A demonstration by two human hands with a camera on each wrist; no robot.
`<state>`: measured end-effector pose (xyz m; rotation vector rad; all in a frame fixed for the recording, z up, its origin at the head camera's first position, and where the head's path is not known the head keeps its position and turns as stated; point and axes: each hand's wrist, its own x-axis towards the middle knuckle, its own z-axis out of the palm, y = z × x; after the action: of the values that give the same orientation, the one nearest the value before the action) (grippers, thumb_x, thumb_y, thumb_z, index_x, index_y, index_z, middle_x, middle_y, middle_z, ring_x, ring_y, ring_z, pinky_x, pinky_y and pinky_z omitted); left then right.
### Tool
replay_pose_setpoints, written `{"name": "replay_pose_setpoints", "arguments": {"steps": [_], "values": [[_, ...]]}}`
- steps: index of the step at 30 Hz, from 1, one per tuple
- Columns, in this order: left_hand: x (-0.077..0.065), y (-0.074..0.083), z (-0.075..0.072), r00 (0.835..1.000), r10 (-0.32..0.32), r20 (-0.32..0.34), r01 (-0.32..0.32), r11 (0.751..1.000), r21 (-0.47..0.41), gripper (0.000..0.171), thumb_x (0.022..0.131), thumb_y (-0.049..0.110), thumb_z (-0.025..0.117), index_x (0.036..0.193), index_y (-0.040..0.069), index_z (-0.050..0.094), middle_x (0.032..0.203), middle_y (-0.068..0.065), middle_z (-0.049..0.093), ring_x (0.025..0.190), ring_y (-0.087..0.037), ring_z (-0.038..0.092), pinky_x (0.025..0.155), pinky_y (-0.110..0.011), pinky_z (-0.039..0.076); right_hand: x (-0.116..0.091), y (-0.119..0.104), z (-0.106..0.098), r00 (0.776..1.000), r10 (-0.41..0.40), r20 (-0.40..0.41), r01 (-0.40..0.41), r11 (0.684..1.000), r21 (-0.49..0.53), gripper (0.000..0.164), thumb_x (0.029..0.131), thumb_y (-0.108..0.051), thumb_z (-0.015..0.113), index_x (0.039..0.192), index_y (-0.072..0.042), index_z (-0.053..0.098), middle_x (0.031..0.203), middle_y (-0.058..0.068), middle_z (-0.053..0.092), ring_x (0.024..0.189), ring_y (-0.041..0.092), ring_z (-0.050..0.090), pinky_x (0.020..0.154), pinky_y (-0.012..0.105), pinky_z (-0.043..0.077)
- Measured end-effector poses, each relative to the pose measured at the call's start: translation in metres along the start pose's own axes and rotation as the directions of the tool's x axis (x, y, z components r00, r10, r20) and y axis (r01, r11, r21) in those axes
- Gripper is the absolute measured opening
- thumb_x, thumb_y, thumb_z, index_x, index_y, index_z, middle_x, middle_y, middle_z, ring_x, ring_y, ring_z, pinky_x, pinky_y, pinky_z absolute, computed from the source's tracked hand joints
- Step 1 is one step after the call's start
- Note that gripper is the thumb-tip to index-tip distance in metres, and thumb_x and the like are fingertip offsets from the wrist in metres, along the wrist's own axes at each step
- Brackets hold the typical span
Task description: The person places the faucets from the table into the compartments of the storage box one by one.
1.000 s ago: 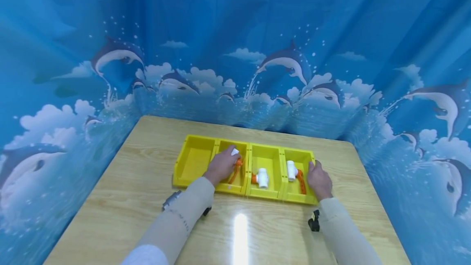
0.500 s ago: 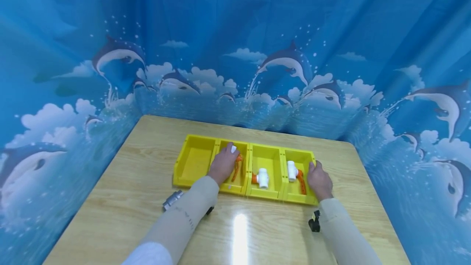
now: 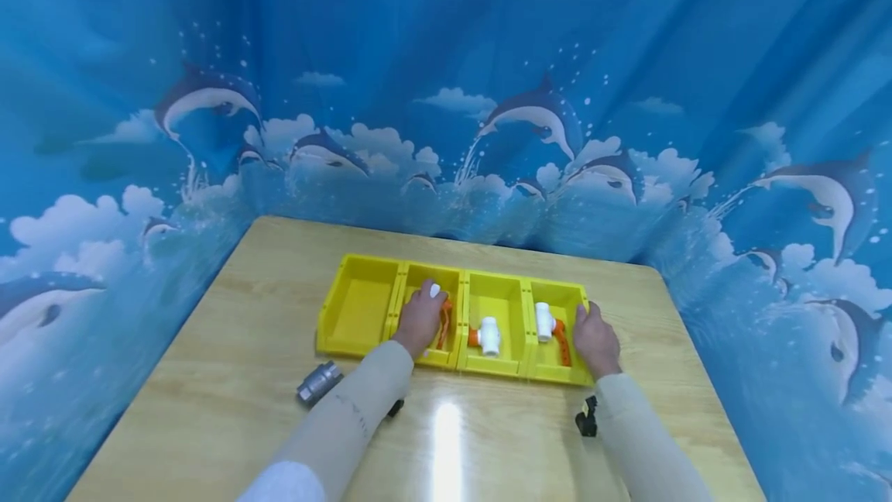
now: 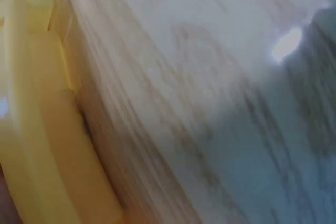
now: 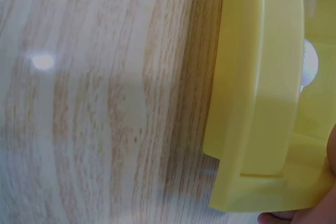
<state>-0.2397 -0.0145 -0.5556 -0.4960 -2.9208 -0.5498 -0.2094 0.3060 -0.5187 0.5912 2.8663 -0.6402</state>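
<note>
A row of joined yellow bins (image 3: 358,304) sits on the wooden table. Inside the second bin from the left, my left hand (image 3: 420,321) holds a white plastic valve (image 3: 435,290) with an orange handle (image 3: 444,322); much of it is hidden by the hand. My right hand (image 3: 596,339) grips the right wall of the rightmost bin, where another white valve (image 3: 544,321) with an orange handle lies. A third white valve (image 3: 490,336), orange at its left end, rests in the bin between. In the right wrist view, fingers (image 5: 310,216) wrap the bin's corner.
A grey metal fitting (image 3: 319,383) lies on the table (image 3: 230,393) left of my left forearm. The leftmost bin stands beside my left hand. A blue dolphin curtain (image 3: 446,99) hangs behind the table and along both sides.
My left hand has shifted slightly right within its bin, and the orange handle has turned more upright. The forearm uncovers more of the metal fitting. My right hand stays on the bin wall.
</note>
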Motion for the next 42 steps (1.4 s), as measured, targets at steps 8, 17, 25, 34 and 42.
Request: {"name": "replay_pose_setpoints", "arguments": {"steps": [8,17,25,34,42], "values": [[0.004,0.004,-0.009,0.999,-0.01,0.044,0.009,1.0,0.018,0.034,0.096,0.0,0.055,0.128,0.01,0.061,0.141,-0.021,0.039,0.105,-0.033,0.06,0.077,-0.041,0.057,0.004,0.0,-0.002,1.0,-0.005,-0.02,0.005,1.0,0.01,0.07,0.104,-0.047,0.006,0.148,0.004,0.023,0.138,0.033,0.043,0.118,0.05,0.049,0.098,0.061,0.039],[0.001,0.007,-0.012,0.995,-0.026,0.095,0.02,0.998,0.067,0.034,0.095,-0.001,0.057,0.127,0.01,0.061,0.141,-0.02,0.04,0.103,-0.033,0.06,0.077,-0.04,0.057,0.003,0.001,0.001,1.0,0.012,-0.011,-0.012,1.0,0.007,0.071,0.103,-0.048,0.005,0.149,0.003,0.023,0.138,0.033,0.043,0.118,0.049,0.049,0.098,0.06,0.039],[0.004,0.011,-0.014,0.976,-0.097,0.193,0.082,0.993,0.084,0.04,0.095,0.009,0.06,0.135,0.015,0.056,0.149,-0.016,0.033,0.103,-0.032,0.059,0.075,-0.039,0.056,0.003,0.001,0.0,1.0,0.001,-0.016,-0.001,1.0,0.0,0.071,0.103,-0.047,0.004,0.148,0.004,0.023,0.137,0.033,0.045,0.116,0.05,0.05,0.097,0.06,0.041],[0.006,0.016,-0.014,0.957,-0.146,0.252,0.142,0.989,0.032,0.048,0.095,0.016,0.059,0.142,0.019,0.049,0.154,-0.017,0.024,0.115,-0.038,0.051,0.079,-0.043,0.054,-0.001,-0.001,-0.002,1.0,0.009,-0.001,-0.009,1.0,-0.004,0.071,0.103,-0.047,0.004,0.148,0.004,0.022,0.137,0.034,0.044,0.116,0.05,0.049,0.097,0.061,0.04],[0.002,0.021,-0.019,0.961,-0.143,0.235,0.148,0.989,-0.004,0.048,0.092,0.015,0.06,0.139,0.016,0.05,0.155,-0.018,0.022,0.129,-0.042,0.038,0.084,-0.048,0.053,-0.001,-0.002,-0.003,1.0,0.007,0.008,-0.007,1.0,-0.004,0.072,0.103,-0.048,0.004,0.148,0.005,0.022,0.136,0.034,0.044,0.114,0.05,0.05,0.096,0.06,0.041]]}}
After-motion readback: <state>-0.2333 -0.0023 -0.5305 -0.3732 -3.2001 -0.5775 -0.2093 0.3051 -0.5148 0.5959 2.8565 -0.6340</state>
